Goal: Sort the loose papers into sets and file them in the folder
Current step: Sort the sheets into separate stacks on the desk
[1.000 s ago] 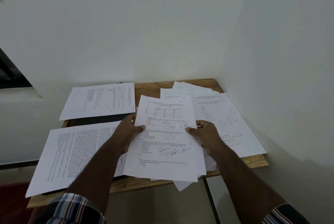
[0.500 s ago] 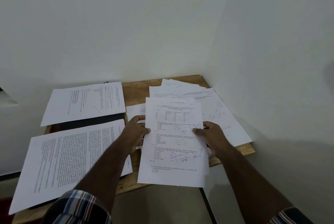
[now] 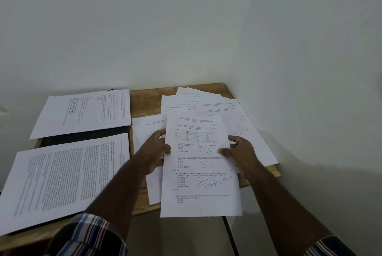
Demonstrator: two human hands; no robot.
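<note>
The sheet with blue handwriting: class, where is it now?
In the head view, right of centre, the sheet with blue handwriting is held between left hand and right hand.

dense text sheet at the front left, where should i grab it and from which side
Take the dense text sheet by its near-left corner, coming from the front. That part juts past the wooden table edge, so fingers can likely slide under and a thumb on top. Elsewhere it lies flat. Both hands are busy: the left hand and right hand grip the question paper stack by its side edges.

Both sleeves [image 3: 91, 235] look plaid: navy, white, red, seemingly rolled.
</note>
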